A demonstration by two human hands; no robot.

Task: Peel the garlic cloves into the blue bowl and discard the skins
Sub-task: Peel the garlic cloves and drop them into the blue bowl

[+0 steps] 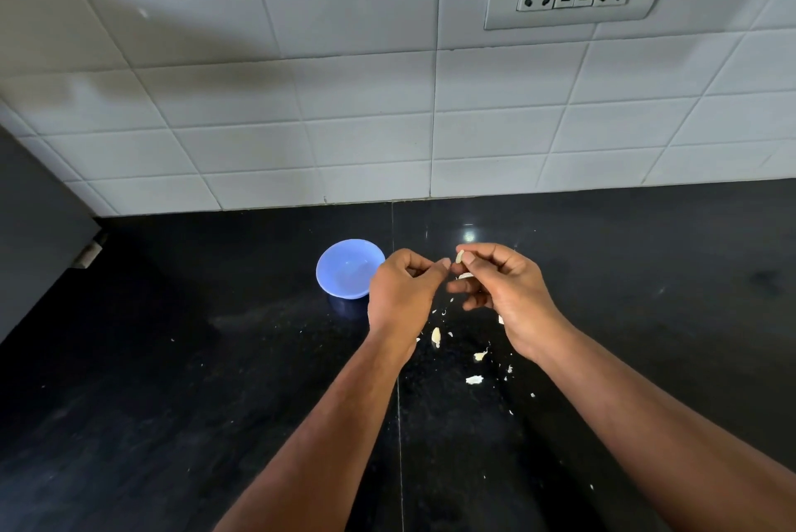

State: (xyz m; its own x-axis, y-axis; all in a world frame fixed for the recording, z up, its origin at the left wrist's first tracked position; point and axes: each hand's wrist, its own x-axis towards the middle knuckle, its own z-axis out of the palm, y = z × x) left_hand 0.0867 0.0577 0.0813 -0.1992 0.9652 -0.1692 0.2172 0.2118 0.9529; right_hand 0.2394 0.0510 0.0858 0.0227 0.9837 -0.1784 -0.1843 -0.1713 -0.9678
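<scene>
Black bench [172, 402] under white tiles: right hand [504, 290] fingers pinch a garlic clove [460, 256]; left hand [402, 294] fingers curl, touching it. Blue bowl [349, 268] sits just left; skins [474, 379] lie below.

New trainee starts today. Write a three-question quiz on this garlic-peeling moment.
1. True or false: the blue bowl stands to the right of both hands.
2. Which hand pinches the garlic clove?
A. left hand
B. right hand
3. Fill in: the skins lie on the black ____.

Key: 1 false, it stands to their left; 2 B; 3 counter.
</scene>
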